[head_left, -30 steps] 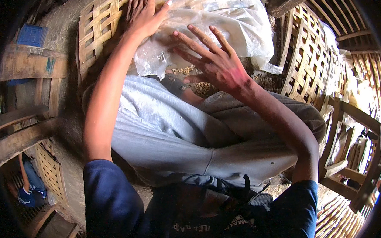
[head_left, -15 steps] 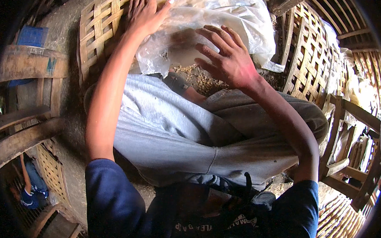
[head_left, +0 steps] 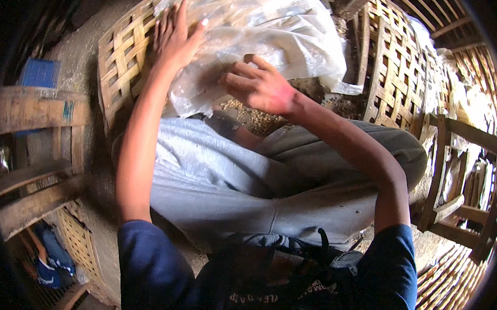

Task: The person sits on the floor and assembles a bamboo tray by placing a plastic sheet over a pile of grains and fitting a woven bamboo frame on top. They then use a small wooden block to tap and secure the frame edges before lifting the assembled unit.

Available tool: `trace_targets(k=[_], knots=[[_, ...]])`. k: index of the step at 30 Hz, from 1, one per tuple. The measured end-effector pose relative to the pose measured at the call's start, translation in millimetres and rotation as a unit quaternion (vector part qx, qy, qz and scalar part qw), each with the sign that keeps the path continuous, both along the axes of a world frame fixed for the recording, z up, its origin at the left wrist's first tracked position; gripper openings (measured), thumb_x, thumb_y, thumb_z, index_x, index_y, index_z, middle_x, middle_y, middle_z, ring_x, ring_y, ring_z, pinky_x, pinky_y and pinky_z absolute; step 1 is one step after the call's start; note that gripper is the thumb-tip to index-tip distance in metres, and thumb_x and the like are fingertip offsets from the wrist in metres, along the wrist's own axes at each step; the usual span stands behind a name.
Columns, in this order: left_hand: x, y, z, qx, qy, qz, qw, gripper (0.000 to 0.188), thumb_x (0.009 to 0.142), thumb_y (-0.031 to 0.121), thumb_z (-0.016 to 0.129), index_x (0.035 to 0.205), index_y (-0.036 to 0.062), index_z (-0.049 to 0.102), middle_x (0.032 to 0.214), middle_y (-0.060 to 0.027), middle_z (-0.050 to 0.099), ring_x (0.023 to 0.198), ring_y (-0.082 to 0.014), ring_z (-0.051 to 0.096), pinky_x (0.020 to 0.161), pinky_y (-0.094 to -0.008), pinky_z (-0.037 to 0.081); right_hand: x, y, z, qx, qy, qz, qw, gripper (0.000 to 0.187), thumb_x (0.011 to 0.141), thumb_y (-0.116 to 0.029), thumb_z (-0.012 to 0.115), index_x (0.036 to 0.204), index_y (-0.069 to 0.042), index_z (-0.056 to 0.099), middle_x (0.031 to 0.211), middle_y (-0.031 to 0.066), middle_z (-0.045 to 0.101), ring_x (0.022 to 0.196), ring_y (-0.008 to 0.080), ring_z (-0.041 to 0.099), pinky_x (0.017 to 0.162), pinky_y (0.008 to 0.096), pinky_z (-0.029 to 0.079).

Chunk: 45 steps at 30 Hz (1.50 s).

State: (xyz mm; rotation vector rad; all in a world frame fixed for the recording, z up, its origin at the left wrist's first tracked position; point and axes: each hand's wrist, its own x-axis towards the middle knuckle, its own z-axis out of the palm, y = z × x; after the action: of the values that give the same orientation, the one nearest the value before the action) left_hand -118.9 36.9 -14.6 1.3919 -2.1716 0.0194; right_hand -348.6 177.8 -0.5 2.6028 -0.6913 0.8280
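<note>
- Plastic sheet (head_left: pixel 306 41): from my remote seat, I'm seeing it lying at the far centre, whitish, see-through and wrinkled.
- At far left, a blue object (head_left: pixel 40 73) is showing beyond a wooden beam (head_left: pixel 37 112); at near left, another person (head_left: pixel 49 274) is appearing, small and partly hidden.
- Next, a woven bamboo panel (head_left: pixel 125 50) is sticking out past the sheet's left edge.
- The left hand (head_left: pixel 178 45) is lying palm down along that edge, fingers spread, grasping nothing that I'm making out.
- As I'm judging it, the sheet is already lying spread across a wide stretch; its near edge is bunching loosely and the panel's left strip is remaining uncovered.
- The right hand (head_left: pixel 257 89) is holding its fingers bent over the sheet's near part; I'm unable to tell whether it's pinching plastic.
- Just nearer, grains (head_left: pixel 261 121) are lying scattered beyond the grey trousers (head_left: pixel 220 165).
- At right, a second woven panel (head_left: pixel 399 73) is standing near a wooden frame (head_left: pixel 466 132).
</note>
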Motion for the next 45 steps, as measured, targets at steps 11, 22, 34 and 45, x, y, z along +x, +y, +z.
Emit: trace_targets(k=[11,22,34,45], knots=[[2.7,5.7,13.7,0.044,-0.028,0.008,0.999,0.077,0.099,0.059,0.044,0.160,0.0176,0.020,0.164,-0.0208,0.021,0.152,-0.0397,0.017,0.122,-0.0535,0.011,7.4,8.2,32.0,0.085,-0.036,-0.003,0.996,0.016,0.085,-0.019,0.066,0.092,-0.006,0.058,0.096,0.0057,0.055,0.093,0.0211,0.057,0.080,0.0351,0.045],[9.6,8.5,25.5,0.060,-0.085,-0.069,0.992,0.077,0.098,0.058,0.050,0.159,0.0182,0.027,0.165,-0.0185,0.019,0.152,-0.0394,0.016,0.122,-0.0497,0.018,-24.4,-111.2,15.9,0.238,0.025,-0.196,0.951,0.073,0.102,-0.063,0.029,0.157,-0.015,0.030,0.163,0.0120,0.028,0.151,0.0280,0.026,0.124,0.0441,0.019],[46.1,4.1,26.4,0.085,-0.116,0.028,0.989,0.088,0.094,0.063,0.053,0.160,0.0126,0.022,0.166,-0.0189,0.016,0.153,-0.0377,0.012,0.124,-0.0491,0.012,-201.1,-74.0,3.3,0.392,-0.366,-0.473,0.699,0.060,0.103,-0.054,0.042,0.122,-0.002,0.067,0.109,0.0202,0.072,0.104,0.0357,0.069,0.091,0.0472,0.053],[67.9,-29.2,17.9,0.086,0.106,0.116,0.984,0.059,0.090,0.037,0.071,0.128,-0.0073,0.060,0.131,-0.0251,0.061,0.124,-0.0355,0.057,0.106,-0.0407,0.042,-66.4,-83.2,6.8,0.223,-0.090,-0.262,0.935,0.079,0.099,-0.069,0.030,0.151,-0.011,0.042,0.161,0.0136,0.032,0.150,0.0311,0.026,0.124,0.0494,0.018]])
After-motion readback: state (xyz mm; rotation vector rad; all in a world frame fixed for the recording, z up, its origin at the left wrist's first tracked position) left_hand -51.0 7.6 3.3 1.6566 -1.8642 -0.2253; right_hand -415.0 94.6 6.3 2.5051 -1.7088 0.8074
